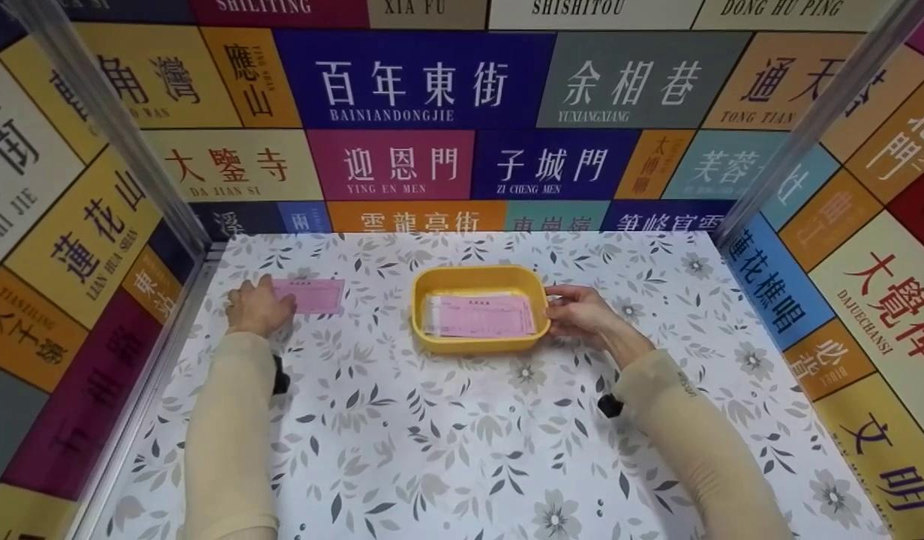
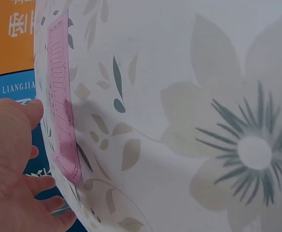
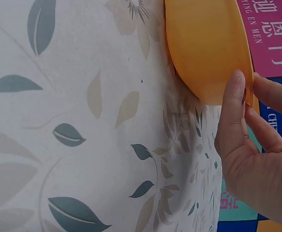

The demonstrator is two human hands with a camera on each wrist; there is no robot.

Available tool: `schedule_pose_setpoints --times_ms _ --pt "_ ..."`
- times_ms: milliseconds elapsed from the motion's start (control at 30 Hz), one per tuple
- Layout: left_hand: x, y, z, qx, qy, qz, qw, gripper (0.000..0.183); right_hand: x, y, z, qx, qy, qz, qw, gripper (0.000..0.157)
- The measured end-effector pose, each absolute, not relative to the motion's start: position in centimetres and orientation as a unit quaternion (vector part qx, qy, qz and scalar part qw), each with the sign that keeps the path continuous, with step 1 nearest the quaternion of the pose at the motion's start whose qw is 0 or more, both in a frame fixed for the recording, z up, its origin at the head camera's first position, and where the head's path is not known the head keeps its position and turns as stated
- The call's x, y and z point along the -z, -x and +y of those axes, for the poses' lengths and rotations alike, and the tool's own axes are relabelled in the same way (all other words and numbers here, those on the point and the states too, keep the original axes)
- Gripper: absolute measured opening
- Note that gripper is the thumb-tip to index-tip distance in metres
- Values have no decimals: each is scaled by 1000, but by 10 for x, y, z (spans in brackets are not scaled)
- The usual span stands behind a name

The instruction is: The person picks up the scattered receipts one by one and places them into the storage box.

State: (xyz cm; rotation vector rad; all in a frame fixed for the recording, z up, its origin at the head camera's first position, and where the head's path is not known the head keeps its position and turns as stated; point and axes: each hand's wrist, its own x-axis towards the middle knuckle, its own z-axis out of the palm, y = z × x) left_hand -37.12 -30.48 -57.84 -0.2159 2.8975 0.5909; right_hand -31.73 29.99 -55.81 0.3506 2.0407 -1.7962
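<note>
A pink printed paper slip (image 1: pixel 319 296) lies on the table at the left. My left hand (image 1: pixel 258 306) is over its left end, fingers spread and loosely bent; in the left wrist view the hand (image 2: pixel 10 169) overlaps the edge of the slip (image 2: pixel 61 96). Mid-table stands a yellow plastic basin (image 1: pixel 477 344), with a small pile of similar pink slips (image 1: pixel 483 316) inside. My right hand (image 1: pixel 582 313) pinches the basin's right rim between thumb and fingers; in the right wrist view the thumb presses the outer wall of the basin (image 3: pixel 208 48).
A white cloth with a grey leaf and flower pattern (image 1: pixel 432 450) covers the table. Panels with coloured Chinese name blocks (image 1: pixel 409 82) rise behind and at both sides. Metal posts (image 1: pixel 124 135) stand at the back corners.
</note>
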Motion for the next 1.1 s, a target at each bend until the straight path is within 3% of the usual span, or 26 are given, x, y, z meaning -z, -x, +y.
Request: schedule_pose_setpoints --times_ms 400,833,1100 --pt "585 380 -309 -201 63 972 100 66 560 317 299 645 -119 728 198 66" --pt "585 384 -313 -234 79 968 48 53 558 319 299 637 -125 734 199 64" --pt "579 383 -315 -287 119 950 39 59 558 318 300 645 -123 727 201 65"
